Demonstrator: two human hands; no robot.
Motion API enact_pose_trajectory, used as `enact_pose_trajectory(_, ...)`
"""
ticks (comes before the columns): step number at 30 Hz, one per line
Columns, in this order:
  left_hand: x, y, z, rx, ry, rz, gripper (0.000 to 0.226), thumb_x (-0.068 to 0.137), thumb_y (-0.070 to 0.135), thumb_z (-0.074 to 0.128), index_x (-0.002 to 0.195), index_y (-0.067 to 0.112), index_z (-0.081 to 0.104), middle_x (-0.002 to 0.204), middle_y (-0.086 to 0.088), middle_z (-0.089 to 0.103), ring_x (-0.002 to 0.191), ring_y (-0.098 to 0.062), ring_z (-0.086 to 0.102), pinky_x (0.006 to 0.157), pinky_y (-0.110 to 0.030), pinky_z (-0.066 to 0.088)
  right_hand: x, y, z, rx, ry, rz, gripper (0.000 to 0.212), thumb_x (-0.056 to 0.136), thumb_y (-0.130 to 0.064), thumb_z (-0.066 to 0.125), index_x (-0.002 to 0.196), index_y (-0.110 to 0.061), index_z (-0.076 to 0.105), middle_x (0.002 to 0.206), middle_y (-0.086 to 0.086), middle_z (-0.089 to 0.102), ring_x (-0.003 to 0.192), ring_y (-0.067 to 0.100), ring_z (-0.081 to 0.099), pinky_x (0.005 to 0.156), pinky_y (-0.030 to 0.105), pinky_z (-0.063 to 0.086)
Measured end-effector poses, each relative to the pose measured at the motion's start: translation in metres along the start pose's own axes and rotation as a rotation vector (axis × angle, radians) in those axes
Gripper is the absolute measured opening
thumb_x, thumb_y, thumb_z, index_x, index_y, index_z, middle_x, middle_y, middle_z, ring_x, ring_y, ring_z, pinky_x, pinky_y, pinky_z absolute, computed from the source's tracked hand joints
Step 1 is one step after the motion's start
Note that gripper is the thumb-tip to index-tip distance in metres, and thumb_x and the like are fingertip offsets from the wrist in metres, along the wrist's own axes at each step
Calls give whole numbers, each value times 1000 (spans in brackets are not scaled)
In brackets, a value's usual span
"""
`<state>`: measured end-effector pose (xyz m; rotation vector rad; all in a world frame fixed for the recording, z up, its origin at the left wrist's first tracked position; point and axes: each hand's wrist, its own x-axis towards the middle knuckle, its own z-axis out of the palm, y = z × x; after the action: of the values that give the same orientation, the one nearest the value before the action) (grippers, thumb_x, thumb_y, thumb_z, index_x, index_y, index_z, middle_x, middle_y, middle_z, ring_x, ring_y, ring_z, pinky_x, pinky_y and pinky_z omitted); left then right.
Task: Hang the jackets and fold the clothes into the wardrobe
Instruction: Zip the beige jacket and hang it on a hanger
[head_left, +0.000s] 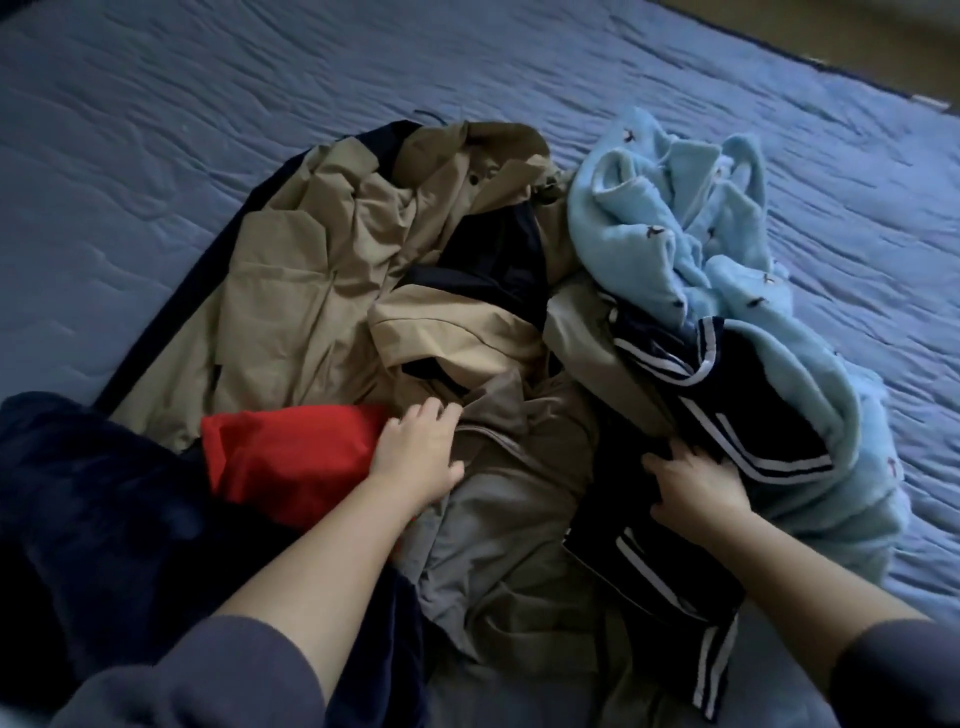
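Bed (208, 130): blue quilted cover, rumpled, filling most of the frame.

On it, one heap of clothes, centre to lower frame:
- tan jacket (311, 291), dark navy lining, spread open, centre left;
- light blue fleece garment (675, 234), small dark motifs, bunched, right;
- dark navy plush garment (78, 493), lower left;
- red garment (280, 457), between the plush piece and the tan jacket, overlapping both;
- grey-brown garment (509, 493), crumpled, lower centre;
- navy garment with white stripes (727, 415), lying across the fleece and the grey-brown piece.
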<state>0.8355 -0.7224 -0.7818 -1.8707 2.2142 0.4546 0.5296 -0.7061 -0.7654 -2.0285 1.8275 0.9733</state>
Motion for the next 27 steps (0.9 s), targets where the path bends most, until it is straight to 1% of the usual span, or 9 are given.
enact_pose_trajectory(2, 10, 21, 3, -138, -128, -82, 72, 82, 44, 63, 141, 19, 29, 133, -5, 46, 122, -27, 47, 97, -40, 41, -4, 11, 3, 20, 35, 37, 52, 83, -38, 58, 132, -32, 41, 136, 5, 38, 120, 25, 47, 79, 34, 39)
enact_pose_trajectory(3, 13, 30, 5, -161, -148, -103, 62, 85, 38, 61, 137, 18, 35, 131, -6, 50, 120, -28, 50, 96, -39, 40, -6, 17, 3, 25, 64, 47, 48, 83, -37, 57, 129, -31, 44, 132, 4, 41, 117, 23, 49, 75, 32, 38)
enact_pose_trajectory(5, 14, 45, 7, -312, -101, -164, 37, 89, 24, 54, 124, 12, 52, 126, -12, 56, 118, -30, 52, 96, -36, 39, -12, 32, 1, 24, 138, 77, 35, 84, -33, 55, 118, -29, 52, 122, 0, 48, 109, 20, 55, 68, 28, 38)
enact_pose_trajectory(9, 3, 54, -34, -872, 89, -379, 33, 93, 11, 42, 122, 7, 58, 123, -17, 60, 116, -33, 52, 88, -29, 38, -43, 88, -5, -121, 160, 217, 27, 90, -18, 43, 107, -30, 61, 112, -5, 57, 106, 15, 59, 72, 28, 45)
enact_pose_trajectory(13, -10, 108, -133, -1206, 136, -12, 38, 83, 19, 41, 110, 6, 65, 111, -9, 67, 111, -26, 58, 93, -28, 43, -89, 122, -5, -173, 2, 264, 32, 93, -19, 40, 119, -30, 53, 124, -2, 49, 118, 17, 49, 83, 30, 42)
enact_pose_trajectory(18, -45, 174, -241, -1050, 98, 271, 42, 79, 27, 41, 105, 7, 68, 105, -12, 70, 105, -26, 62, 96, -38, 46, -139, 103, -47, 297, -6, 44, 70, 81, -23, 56, 144, -27, 26, 141, 5, 37, 126, 28, 44, 95, 37, 46)
enact_pose_trajectory(22, -84, 204, -319, -1019, 88, 375, 27, 93, 4, 44, 106, -10, 62, 105, -26, 66, 98, -27, 60, 95, -45, 46, -169, 81, -113, 768, 205, -92, 82, 76, -20, 64, 148, -19, 23, 146, 8, 39, 132, 24, 41, 104, 33, 38)
enact_pose_trajectory(25, -124, 227, -384, -1062, 114, 451, 26, 95, 4, 42, 100, -15, 60, 87, -16, 59, 83, -21, 51, 76, -31, 44, -198, 76, -160, 1092, 386, -99, 76, 76, -21, 67, 143, -23, 31, 132, 0, 52, 122, 20, 52, 92, 26, 42)
enact_pose_trajectory(27, -155, 246, -428, -1143, 152, 499, 23, 96, 4, 42, 92, -4, 63, 78, -4, 61, 77, -11, 55, 71, -19, 43, -222, 80, -185, 1235, 450, -120, 57, 73, -25, 65, 127, -30, 46, 108, -10, 59, 104, 13, 59, 75, 19, 40)
